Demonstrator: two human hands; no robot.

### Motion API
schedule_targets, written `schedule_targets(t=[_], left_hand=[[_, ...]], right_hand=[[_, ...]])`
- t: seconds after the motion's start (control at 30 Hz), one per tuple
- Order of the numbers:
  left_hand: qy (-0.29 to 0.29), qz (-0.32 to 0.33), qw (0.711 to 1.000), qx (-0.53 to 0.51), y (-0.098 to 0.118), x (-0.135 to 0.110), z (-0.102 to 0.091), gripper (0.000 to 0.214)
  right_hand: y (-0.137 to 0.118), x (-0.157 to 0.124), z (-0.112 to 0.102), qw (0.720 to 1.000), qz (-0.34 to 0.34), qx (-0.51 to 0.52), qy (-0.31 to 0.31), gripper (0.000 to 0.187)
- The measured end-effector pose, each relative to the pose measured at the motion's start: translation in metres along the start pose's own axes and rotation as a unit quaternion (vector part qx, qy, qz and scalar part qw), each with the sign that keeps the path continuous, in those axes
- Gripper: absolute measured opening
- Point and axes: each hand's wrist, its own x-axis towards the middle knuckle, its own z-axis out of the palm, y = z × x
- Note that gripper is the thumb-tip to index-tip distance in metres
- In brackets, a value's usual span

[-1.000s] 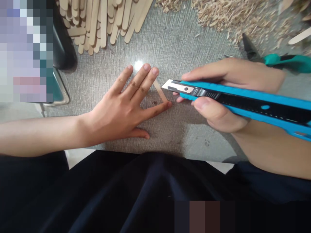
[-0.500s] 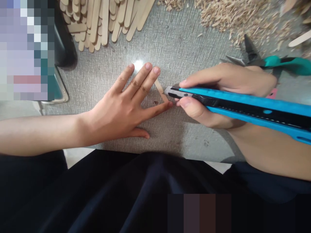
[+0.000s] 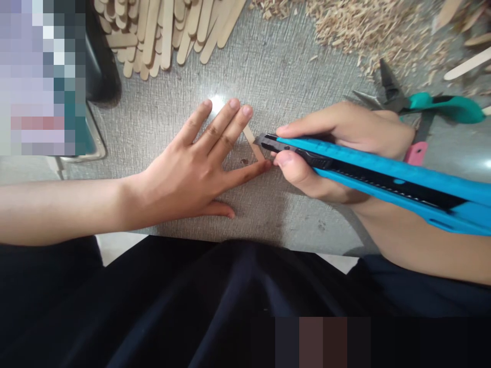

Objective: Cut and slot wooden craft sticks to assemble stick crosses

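My left hand (image 3: 203,158) lies flat on the grey textured table with its fingers spread. Its fingertips press on a narrow wooden stick (image 3: 253,143), which shows between two of the fingers and is partly hidden beneath them. My right hand (image 3: 345,148) is wrapped around a blue utility knife (image 3: 376,163) and holds it near the blade end. The knife's blade tip lies at the middle of the visible part of the stick, touching it or just above it. The fingertips of both hands are close together at the stick's near end.
Many wooden craft sticks (image 3: 164,36) are piled at the back left. Wood shavings (image 3: 353,30) spread over the back right. Pliers with teal handles (image 3: 441,106) lie behind my right hand, beside a pink-ended tool (image 3: 416,153). A black object (image 3: 102,66) sits at the left.
My right hand and the knife have shifted slightly left, so the blade reaches further across the stick. The knife's back end has swung a little toward me. My left hand stays put.
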Motion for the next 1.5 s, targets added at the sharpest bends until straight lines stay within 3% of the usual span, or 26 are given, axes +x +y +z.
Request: schedule_targets(t=[0.33, 0.53, 0.6, 0.83, 0.93, 1.03, 1.13, 1.2, 1.27, 1.37, 1.43, 1.5], left_hand=[[0.043, 0.024, 0.999, -0.016, -0.003, 0.001, 0.008, 0.082], [0.054, 0.040, 0.998, 0.002, -0.003, 0.000, 0.009, 0.070], [0.051, 0.051, 0.997, 0.011, -0.003, -0.001, 0.007, 0.070], [0.029, 0.038, 0.998, 0.034, -0.002, -0.001, 0.007, 0.077], [0.045, 0.036, 0.998, 0.041, -0.001, -0.003, 0.010, 0.076], [0.003, 0.030, 0.996, 0.083, 0.000, -0.003, 0.008, 0.083], [-0.031, 0.027, 0.991, 0.126, 0.000, -0.002, 0.002, 0.091], [0.001, 0.036, 0.990, 0.138, -0.001, 0.000, -0.003, 0.082], [0.077, 0.071, 0.986, 0.132, -0.003, 0.001, -0.007, 0.063], [0.174, 0.126, 0.975, 0.057, -0.006, 0.004, -0.010, 0.034], [0.190, 0.075, 0.978, -0.037, -0.005, 0.007, -0.010, 0.027], [0.176, -0.013, 0.974, -0.141, 0.001, 0.010, -0.009, 0.025]], right_hand=[[0.001, -0.004, 0.003, 0.999, -0.033, -0.021, 0.010, 0.018], [0.003, -0.007, 0.019, 0.985, -0.141, -0.083, 0.060, 0.029], [0.001, -0.008, 0.020, 0.982, -0.140, -0.105, 0.075, 0.029], [-0.007, -0.002, 0.008, 0.978, -0.128, -0.161, -0.016, 0.025], [-0.004, -0.002, 0.014, 0.978, -0.134, -0.154, 0.029, 0.024], [0.001, -0.004, 0.021, 0.976, -0.155, -0.136, 0.066, 0.022], [0.004, -0.007, 0.019, 0.982, -0.125, -0.113, 0.084, 0.015], [0.003, -0.009, 0.015, 0.988, -0.058, -0.107, 0.092, 0.014], [0.002, -0.011, 0.013, 0.992, 0.000, -0.089, 0.094, 0.017], [0.004, -0.013, 0.020, 0.987, 0.002, -0.035, 0.154, 0.015], [0.007, -0.016, 0.028, 0.971, -0.039, -0.003, 0.236, 0.023], [0.006, -0.021, 0.034, 0.973, -0.017, 0.030, 0.228, 0.028]])
